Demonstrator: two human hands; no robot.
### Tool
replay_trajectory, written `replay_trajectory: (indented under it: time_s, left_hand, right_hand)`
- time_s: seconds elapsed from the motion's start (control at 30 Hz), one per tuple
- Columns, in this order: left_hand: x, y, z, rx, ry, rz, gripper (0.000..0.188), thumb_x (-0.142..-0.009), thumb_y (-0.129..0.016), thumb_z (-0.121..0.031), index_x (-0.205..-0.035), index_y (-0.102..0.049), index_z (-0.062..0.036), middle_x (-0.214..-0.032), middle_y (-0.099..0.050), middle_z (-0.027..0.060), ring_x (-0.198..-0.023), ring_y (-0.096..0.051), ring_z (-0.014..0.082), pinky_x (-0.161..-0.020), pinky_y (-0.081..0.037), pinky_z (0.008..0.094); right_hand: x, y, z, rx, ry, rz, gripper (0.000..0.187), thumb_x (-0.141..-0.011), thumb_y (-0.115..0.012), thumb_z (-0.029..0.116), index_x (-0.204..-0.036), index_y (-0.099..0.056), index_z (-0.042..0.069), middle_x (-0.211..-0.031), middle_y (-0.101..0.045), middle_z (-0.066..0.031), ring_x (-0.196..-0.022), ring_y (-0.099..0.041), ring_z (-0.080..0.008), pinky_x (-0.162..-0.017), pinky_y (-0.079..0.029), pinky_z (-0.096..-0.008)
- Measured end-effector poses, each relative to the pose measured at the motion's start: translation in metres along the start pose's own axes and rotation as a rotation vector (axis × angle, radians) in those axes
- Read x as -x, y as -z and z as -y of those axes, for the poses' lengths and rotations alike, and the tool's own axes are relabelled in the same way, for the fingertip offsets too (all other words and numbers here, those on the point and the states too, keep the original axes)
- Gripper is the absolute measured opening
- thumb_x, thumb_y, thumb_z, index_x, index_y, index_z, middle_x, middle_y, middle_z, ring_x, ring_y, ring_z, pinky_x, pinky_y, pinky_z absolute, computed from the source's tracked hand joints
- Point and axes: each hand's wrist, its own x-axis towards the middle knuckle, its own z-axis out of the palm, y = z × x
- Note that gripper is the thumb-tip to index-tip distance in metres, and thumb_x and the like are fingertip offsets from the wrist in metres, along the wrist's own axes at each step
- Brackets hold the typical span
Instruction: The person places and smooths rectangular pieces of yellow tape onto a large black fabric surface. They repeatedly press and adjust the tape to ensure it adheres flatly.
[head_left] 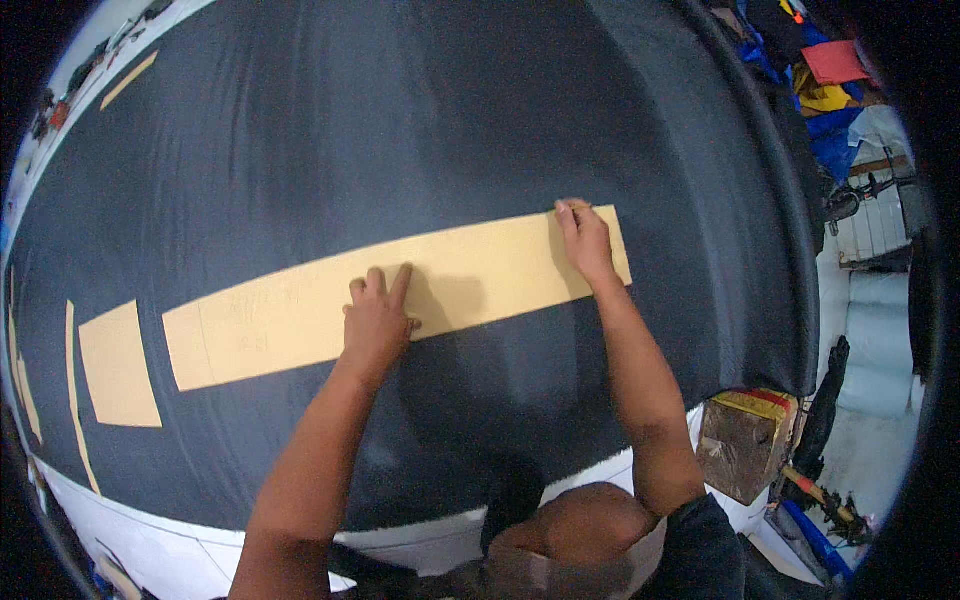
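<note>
A long tan paper pattern piece point(470, 265), slightly curved, lies across black fabric point(400, 120). Near its middle, my left hand point(375, 315) rests on it with the fingers spread. At the far edge of the same piece, close to its right end, my right hand point(585, 240) is closed with the fingertips pinched together. Whatever is in that pinch, if anything, is hidden or too small to make out. Left of the long piece lie a shorter tan pattern piece point(120, 365) and a narrow tan strip point(78, 400), both apart from my hands.
Another tan strip point(130, 80) lies at the far left of the fabric, and more slim pieces point(27, 400) sit by its left edge. A white table edge point(140, 505) shows at the near side. Right of the table stand a worn brown box point(740, 450) and a heap of coloured cloth point(830, 95).
</note>
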Motion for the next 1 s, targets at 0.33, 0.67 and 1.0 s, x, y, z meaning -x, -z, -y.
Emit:
replay_trajectory:
  time_s: [0.33,0.67,1.0]
  left_hand:
    - [-0.001,0.009,-0.005,0.011,0.063,0.075,0.086,-0.079,-0.081,-0.034,-0.153,-0.037,-0.0274,-0.138,-0.043,0.0109,-0.127,-0.046,0.0356,-0.096,-0.053,0.0589]
    - [-0.002,0.002,-0.003,-0.041,0.037,0.041,0.091,-0.076,-0.083,-0.035,-0.153,-0.035,-0.0266,-0.135,-0.044,0.0152,-0.125,-0.047,0.0394,-0.090,-0.056,0.0617]
    - [-0.006,-0.004,-0.004,-0.089,0.060,0.114,0.078,-0.083,-0.076,-0.036,-0.151,-0.040,-0.0220,-0.143,-0.040,0.0155,-0.133,-0.042,0.0391,-0.097,-0.049,0.0652]
  right_hand:
    - [0.015,-0.045,0.076,0.013,0.202,0.250,0.039,-0.101,-0.054,0.033,-0.110,-0.071,-0.001,-0.114,-0.070,-0.0205,-0.106,-0.066,-0.0382,-0.095,-0.050,-0.0441]
    - [0.011,-0.040,0.084,0.065,0.235,0.294,0.033,-0.100,-0.055,0.028,-0.109,-0.071,0.001,-0.112,-0.071,-0.0189,-0.105,-0.066,-0.0372,-0.095,-0.050,-0.0457]
    - [0.020,-0.113,0.180,-0.015,0.484,0.494,0.032,-0.099,-0.056,0.028,-0.108,-0.073,0.003,-0.111,-0.072,-0.0168,-0.104,-0.067,-0.0359,-0.093,-0.051,-0.0434]
